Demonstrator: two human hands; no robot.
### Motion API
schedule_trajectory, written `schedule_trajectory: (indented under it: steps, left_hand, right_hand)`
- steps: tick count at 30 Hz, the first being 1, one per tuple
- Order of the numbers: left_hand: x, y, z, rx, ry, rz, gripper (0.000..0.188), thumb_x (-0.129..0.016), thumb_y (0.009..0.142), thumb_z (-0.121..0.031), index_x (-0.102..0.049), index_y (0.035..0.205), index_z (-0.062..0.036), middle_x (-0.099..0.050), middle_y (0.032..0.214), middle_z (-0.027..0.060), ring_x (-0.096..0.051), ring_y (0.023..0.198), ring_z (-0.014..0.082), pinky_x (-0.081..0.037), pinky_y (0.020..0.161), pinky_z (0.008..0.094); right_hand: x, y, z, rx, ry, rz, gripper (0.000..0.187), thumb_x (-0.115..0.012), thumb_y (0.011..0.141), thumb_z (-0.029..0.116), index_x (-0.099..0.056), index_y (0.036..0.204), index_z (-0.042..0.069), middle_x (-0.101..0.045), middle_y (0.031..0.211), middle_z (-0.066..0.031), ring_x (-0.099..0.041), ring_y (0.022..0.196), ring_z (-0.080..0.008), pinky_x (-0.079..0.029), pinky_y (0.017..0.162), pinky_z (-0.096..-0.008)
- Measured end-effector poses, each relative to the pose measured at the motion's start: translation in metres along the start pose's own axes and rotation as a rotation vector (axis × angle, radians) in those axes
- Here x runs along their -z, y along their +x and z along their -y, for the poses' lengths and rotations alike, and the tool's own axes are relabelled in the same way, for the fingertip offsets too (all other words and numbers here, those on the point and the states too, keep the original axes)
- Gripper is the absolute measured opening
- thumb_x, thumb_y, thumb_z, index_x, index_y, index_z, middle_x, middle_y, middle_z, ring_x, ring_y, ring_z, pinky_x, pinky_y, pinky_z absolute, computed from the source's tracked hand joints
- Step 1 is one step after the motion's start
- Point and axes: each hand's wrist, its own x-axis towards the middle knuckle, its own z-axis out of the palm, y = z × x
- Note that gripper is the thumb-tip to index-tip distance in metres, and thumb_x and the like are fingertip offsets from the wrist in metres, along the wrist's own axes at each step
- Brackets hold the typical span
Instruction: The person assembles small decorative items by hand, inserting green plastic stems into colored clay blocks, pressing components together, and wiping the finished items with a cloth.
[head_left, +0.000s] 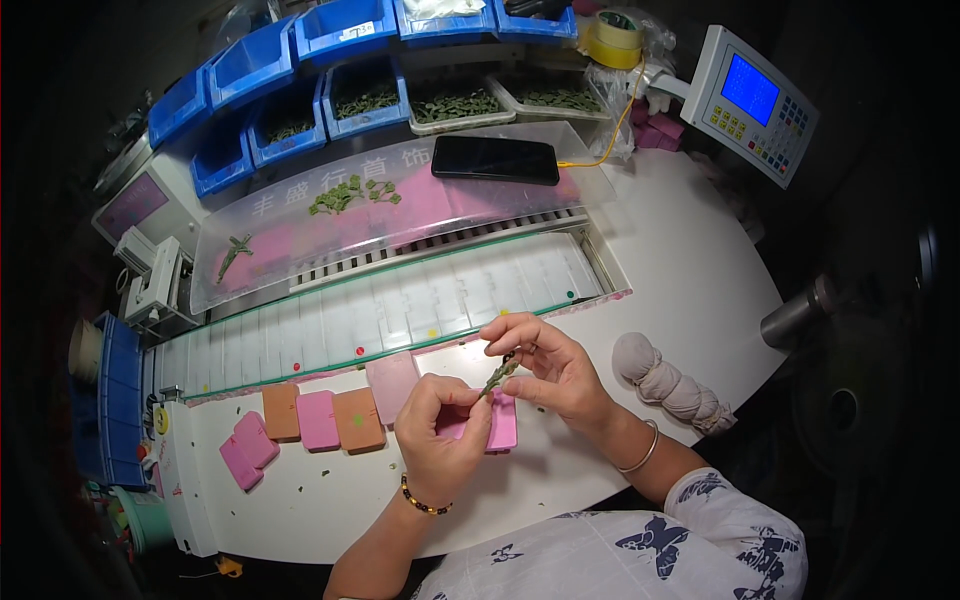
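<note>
Blue bins (252,92) stand in two rows at the back; a black phone (495,161) lies with a yellow cable (588,164) at its right end; tape rolls (614,45) sit behind a clear bag (612,95); a blue-screened console (751,100) tilts at upper right; a twisted grey cloth (670,385) lies on the white table (690,230).

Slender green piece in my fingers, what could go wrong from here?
The slender green piece seems pinched mainly by the bare left hand, so a nudge from the bare right hand could dislodge it. If dropped, it might mix with the tiny dark scraps on the white table.
</note>
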Motion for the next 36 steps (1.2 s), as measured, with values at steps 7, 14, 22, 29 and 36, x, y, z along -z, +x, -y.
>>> schedule_trajectory:
  steps: [7, 14, 22, 29, 36]
  left_hand:
    - [-0.0001, 0.0003, 0.0002, -0.015, 0.022, -0.003, 0.016, -0.068, 0.075, 0.008, -0.056, 0.081, -0.0001, -0.059, 0.076, 0.0071, -0.057, 0.063, 0.0113, -0.047, 0.058, 0.0238]
    - [-0.0002, 0.0003, 0.0, -0.003, 0.022, -0.009, 0.016, -0.068, 0.074, 0.008, -0.055, 0.08, -0.0001, -0.059, 0.075, 0.0071, -0.057, 0.063, 0.0115, -0.047, 0.058, 0.0239]
    - [0.0009, -0.0006, -0.0003, 0.017, 0.025, 0.013, 0.016, -0.068, 0.076, 0.008, -0.055, 0.081, -0.0004, -0.059, 0.078, 0.0061, -0.056, 0.066, 0.0097, -0.046, 0.06, 0.0228]
    - [0.0019, -0.001, -0.0013, 0.053, 0.022, 0.032, 0.017, -0.067, 0.077, 0.008, -0.055, 0.082, -0.001, -0.06, 0.081, 0.0052, -0.056, 0.069, 0.0078, -0.046, 0.064, 0.0216]
    - [0.0025, -0.0015, -0.0017, 0.088, -0.002, 0.04, 0.016, -0.068, 0.078, 0.008, -0.054, 0.082, -0.0011, -0.059, 0.081, 0.0042, -0.054, 0.069, 0.0068, -0.045, 0.063, 0.0211]
  right_hand:
    - [0.0001, -0.0002, -0.0009, 0.01, 0.016, 0.006, 0.034, -0.065, 0.083, -0.003, -0.056, 0.114, 0.005, -0.047, 0.129, -0.0092, -0.048, 0.116, -0.0131, -0.044, 0.087, -0.0259]
    - [0.0002, -0.0004, 0.0001, 0.015, 0.015, -0.001, 0.03, -0.065, 0.083, -0.004, -0.058, 0.111, 0.005, -0.048, 0.128, -0.0096, -0.048, 0.115, -0.0129, -0.044, 0.086, -0.0253]
    - [-0.0019, -0.0008, 0.0038, 0.028, 0.021, -0.054, 0.026, -0.064, 0.081, -0.006, -0.059, 0.103, 0.005, -0.049, 0.126, -0.0109, -0.05, 0.113, -0.0162, -0.042, 0.093, -0.0301]
    - [-0.0026, -0.0012, 0.0031, 0.009, 0.037, -0.085, 0.024, -0.064, 0.079, -0.007, -0.06, 0.099, 0.005, -0.05, 0.124, -0.0116, -0.052, 0.111, -0.0188, -0.041, 0.099, -0.0348]
    - [-0.0027, -0.0016, 0.0022, 0.014, 0.037, -0.082, 0.024, -0.063, 0.079, -0.008, -0.06, 0.099, 0.005, -0.05, 0.124, -0.0116, -0.051, 0.111, -0.0189, -0.04, 0.1, -0.035]
